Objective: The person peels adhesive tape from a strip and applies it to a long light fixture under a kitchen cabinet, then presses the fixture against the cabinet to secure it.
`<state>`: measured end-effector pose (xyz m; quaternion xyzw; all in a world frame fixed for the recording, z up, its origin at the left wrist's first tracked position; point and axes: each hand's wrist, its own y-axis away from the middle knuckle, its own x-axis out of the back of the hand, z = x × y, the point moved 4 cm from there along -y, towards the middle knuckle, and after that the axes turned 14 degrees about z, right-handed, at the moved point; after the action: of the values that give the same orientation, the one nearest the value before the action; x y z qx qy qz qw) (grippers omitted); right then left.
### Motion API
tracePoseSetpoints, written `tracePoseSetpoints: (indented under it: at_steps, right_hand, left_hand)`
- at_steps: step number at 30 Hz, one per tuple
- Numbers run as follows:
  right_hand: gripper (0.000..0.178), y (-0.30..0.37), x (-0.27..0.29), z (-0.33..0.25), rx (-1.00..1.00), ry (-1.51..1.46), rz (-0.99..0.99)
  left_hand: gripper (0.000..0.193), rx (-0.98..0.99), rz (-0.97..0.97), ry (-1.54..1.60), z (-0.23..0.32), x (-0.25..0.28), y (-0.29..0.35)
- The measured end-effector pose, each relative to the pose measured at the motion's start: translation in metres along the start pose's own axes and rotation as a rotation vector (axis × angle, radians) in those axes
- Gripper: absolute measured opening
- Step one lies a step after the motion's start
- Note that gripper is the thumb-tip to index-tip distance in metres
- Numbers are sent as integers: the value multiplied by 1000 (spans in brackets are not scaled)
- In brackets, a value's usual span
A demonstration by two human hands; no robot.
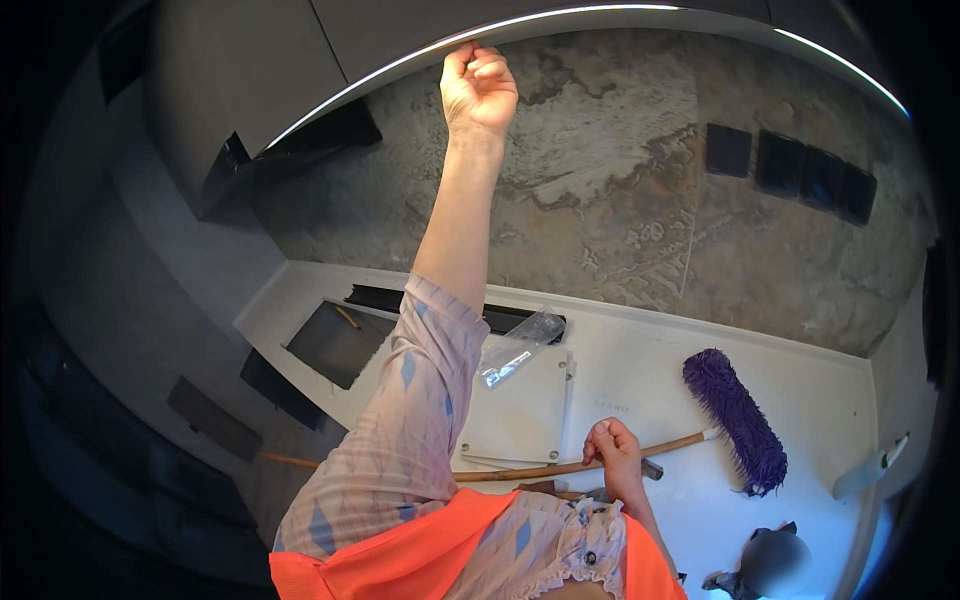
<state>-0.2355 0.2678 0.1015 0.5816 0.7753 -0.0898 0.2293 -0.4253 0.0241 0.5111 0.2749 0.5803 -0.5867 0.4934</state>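
Observation:
My left hand (480, 92) is raised at the end of a patterned sleeve, its fingers curled closed against the underside of the dark cabinet (400, 35), by the lit light strip (560, 14). Whatever it grips, if anything, is hidden. Low over the white counter, my right hand (617, 456) is closed, thumb and fingertips together; what they pinch is too small to make out. Behind this hand runs the wooden handle (540, 472) of a duster with a shaggy purple head (737, 422). Just below it lie some tools (600, 494), partly hidden by my clothes.
On the white counter (810, 385) lie a clear plastic bag (522, 346), a white panel with metal studs (517, 412), a dark grey sheet (340, 345) and a dark, blurred object (775, 562). A bottle (868, 472) stands at right. Black sockets (780, 165) line the stone-patterned wall.

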Motion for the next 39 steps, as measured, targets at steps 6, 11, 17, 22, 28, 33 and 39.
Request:
tracePoseSetpoints:
  at_steps: [6,11,17,22,28,33,39]
  right_hand:
    - [23,-3,-1,3,-16,10,0]
    - [22,-2,-1,4,-8,2,14]
    - [23,-1,0,5,7,27,5]
    - [23,-1,0,7,8,50,-16]
    - [22,0,4,8,12,24,9]
    - [22,-2,8,7,21,18,17]
    - [23,-2,6,5,-4,-9,51]
  left_hand:
    - [8,-79,3,5,0,-2,-2]
    - [9,-124,-20,-11,3,1,-3]
    - [6,-226,37,-190,13,11,10]
    - [13,-193,113,-284,7,1,8]
    - [12,-72,69,-121,8,0,1]
    - [12,-97,92,-106,5,-2,1]
    - [10,-38,34,-100,8,0,-1]
